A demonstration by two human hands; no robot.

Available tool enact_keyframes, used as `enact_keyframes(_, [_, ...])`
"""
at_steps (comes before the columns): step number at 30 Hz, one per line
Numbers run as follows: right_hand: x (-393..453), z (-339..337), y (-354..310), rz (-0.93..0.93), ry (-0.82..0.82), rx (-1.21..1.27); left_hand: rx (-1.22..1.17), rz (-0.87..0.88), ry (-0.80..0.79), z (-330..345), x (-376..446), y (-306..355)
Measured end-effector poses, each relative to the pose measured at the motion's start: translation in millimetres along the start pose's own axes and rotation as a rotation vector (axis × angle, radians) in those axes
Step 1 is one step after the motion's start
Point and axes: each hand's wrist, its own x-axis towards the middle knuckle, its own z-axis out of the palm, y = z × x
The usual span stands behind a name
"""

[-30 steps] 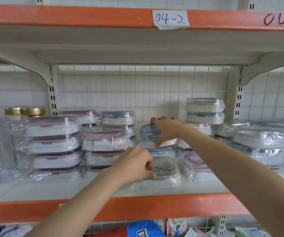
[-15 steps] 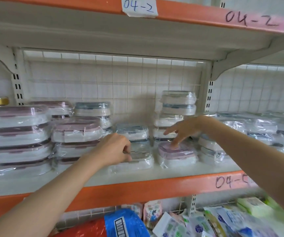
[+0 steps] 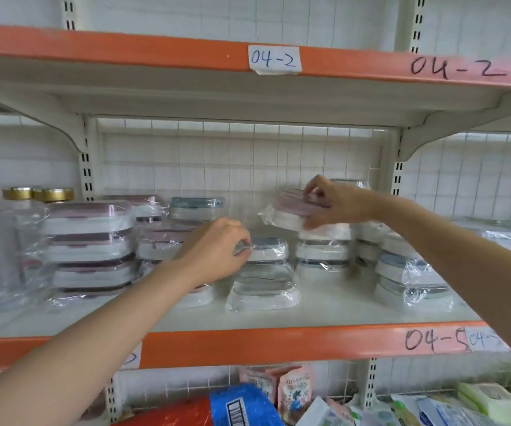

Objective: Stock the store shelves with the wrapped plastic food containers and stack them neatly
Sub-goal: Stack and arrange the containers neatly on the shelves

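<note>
A shop: orange-edged shelves (image 3: 279,342) with handwritten labels (image 3: 274,59), packaged goods (image 3: 90,241).

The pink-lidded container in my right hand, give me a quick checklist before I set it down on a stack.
1. Right hand grips the pink-lidded container: ok.
2. Container level: not ok, it is tilted.
3. Left hand steadies the blue-lidded stack: ok, fingers on its top container.
4. Headroom under the upper shelf: ok.
5. Stack below the container stands straight: cannot tell, blurred.
</note>
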Motion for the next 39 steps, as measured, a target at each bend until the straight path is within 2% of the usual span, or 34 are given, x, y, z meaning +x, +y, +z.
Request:
enact_keyframes(4, [33, 13, -59, -0.099, 0.129, 0.051, 0.023, -0.058, 0.066, -36, -28, -30])
enact_keyframes(8, [74, 33, -120, -0.184, 0.164, 0.094, 0.065, -0.126, 0.108, -72, -62, -65])
enact_keyframes(12, [103, 60, -156, -0.203, 0.081, 0.089, 0.075, -0.216, 0.078, -92, -81, -88])
enact_keyframes(15, [108, 71, -163, -0.204, 0.003, -0.076, 0.085, -0.205, 0.054, -91, -86, -87])
enact_keyframes(17, [102, 64, -157, -0.196, 0.004, -0.078, 0.085, -0.179, 0.031, -85, -82, -80])
enact_keyframes(21, [77, 40, -118, -0.120, 0.056, -0.020, 0.071, -0.101, 0.022, -68, -59, -55])
enact_keyframes(26, [38, 15, -30, 0.052, 0.084, -0.111, 0.026, -0.048, -0.005, -28, -8, -7])
enact_keyframes(33, [-26, -28, 94, 0.223, 0.143, -0.181, -0.041, -0.067, -0.006, 21, 95, 64])
enact_keyframes(39, [-44, -44, 170, 0.230, 0.082, -0.181, -0.018, -0.124, -0.032, 63, 189, 106])
